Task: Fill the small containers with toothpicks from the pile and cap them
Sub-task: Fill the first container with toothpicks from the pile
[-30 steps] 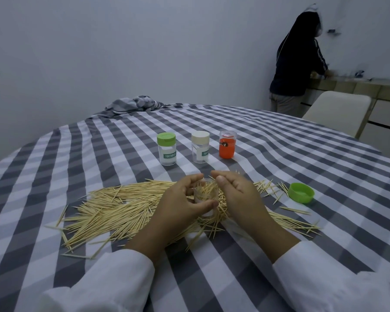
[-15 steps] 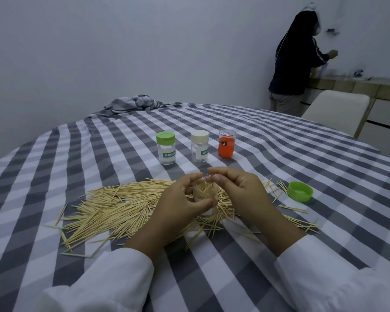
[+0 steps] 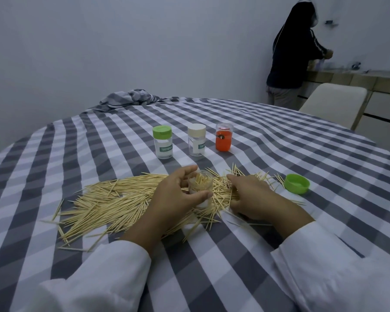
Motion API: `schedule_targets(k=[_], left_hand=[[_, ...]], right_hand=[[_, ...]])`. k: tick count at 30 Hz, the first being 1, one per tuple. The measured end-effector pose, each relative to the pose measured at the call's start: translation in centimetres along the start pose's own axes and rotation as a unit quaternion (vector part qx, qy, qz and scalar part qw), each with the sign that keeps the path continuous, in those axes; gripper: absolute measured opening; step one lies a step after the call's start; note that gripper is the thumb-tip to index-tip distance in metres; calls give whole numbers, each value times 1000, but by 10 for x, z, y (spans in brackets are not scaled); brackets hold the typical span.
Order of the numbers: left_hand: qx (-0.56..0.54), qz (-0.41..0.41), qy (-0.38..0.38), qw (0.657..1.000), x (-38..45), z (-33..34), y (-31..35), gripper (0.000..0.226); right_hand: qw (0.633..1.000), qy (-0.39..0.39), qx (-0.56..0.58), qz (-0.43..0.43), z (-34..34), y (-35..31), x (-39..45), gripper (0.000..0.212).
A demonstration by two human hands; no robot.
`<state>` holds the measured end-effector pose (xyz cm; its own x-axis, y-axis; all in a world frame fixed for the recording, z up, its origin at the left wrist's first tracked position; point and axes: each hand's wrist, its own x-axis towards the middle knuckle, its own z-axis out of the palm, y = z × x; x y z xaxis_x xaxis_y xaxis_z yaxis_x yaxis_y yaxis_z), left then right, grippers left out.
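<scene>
My left hand (image 3: 175, 199) grips a small clear container (image 3: 200, 188) standing upright in the toothpick pile (image 3: 113, 203); toothpicks stick up inside it and it has no cap. My right hand (image 3: 250, 197) lies just right of the container, palm down on the toothpicks with its fingers curled into them. A loose green cap (image 3: 296, 183) lies on the cloth to the right. Behind stand three capped containers: a green-capped one (image 3: 162, 141), a cream-capped one (image 3: 196, 140) and an orange one (image 3: 223, 140).
The round table wears a grey-and-white checked cloth (image 3: 268, 140), bunched into a heap (image 3: 131, 97) at the far edge. A cream chair (image 3: 333, 102) stands at the far right. A person in dark clothes (image 3: 291, 52) stands at a counter behind.
My right hand has come off the container's mouth and dropped to the right onto the toothpick pile. My left hand keeps its hold on the container.
</scene>
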<state>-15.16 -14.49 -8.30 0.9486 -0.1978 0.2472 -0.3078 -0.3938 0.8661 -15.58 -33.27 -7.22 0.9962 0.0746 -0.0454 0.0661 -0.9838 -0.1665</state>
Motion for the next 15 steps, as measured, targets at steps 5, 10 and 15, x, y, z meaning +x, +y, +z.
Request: schedule_targets(k=[5,10,15], left_hand=[[2,1,-4,1000,0,-1,1,74],[-3,-2,-3,1000,0,-1,0,74],[1,-3,-2,1000,0,-1,0,74]], right_hand=[[990,34,-135,-8,-1,-3,1,39],[987,67,-144,10,-2,0,-1,26],[996,83,16,41,-9,2,-2,18]])
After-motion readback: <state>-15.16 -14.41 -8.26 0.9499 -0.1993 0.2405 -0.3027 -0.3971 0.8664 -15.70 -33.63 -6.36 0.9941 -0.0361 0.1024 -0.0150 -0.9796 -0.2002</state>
